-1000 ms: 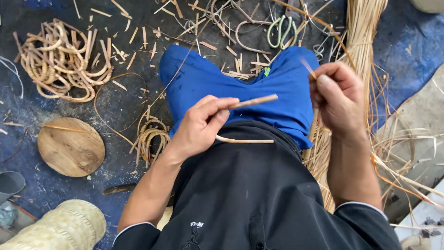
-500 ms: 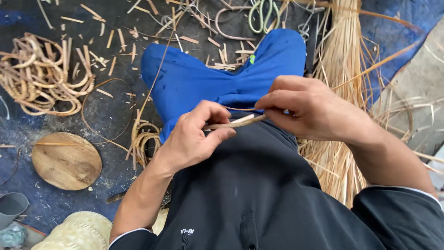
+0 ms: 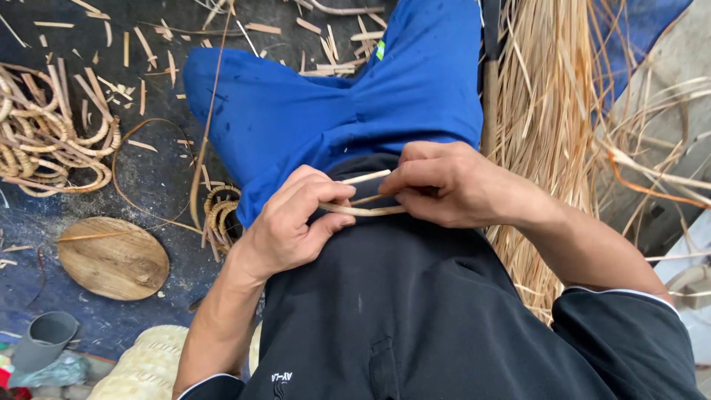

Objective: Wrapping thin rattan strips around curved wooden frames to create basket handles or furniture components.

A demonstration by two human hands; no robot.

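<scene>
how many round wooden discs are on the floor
1. The wooden disc lies flat on the dark floor beside the left forearm, below the pile of cane coils. More could be hidden under the body or beyond the frame.

Left hand (image 3: 285, 226), right hand (image 3: 452, 185), both pinching rattan strip (image 3: 366, 210), lap

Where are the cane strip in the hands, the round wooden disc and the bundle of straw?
cane strip (image 3: 366, 210), head view, its middle between the hands
round wooden disc (image 3: 113, 258), head view, centre of its top
bundle of straw (image 3: 544, 126), head view, mid-bundle
</scene>
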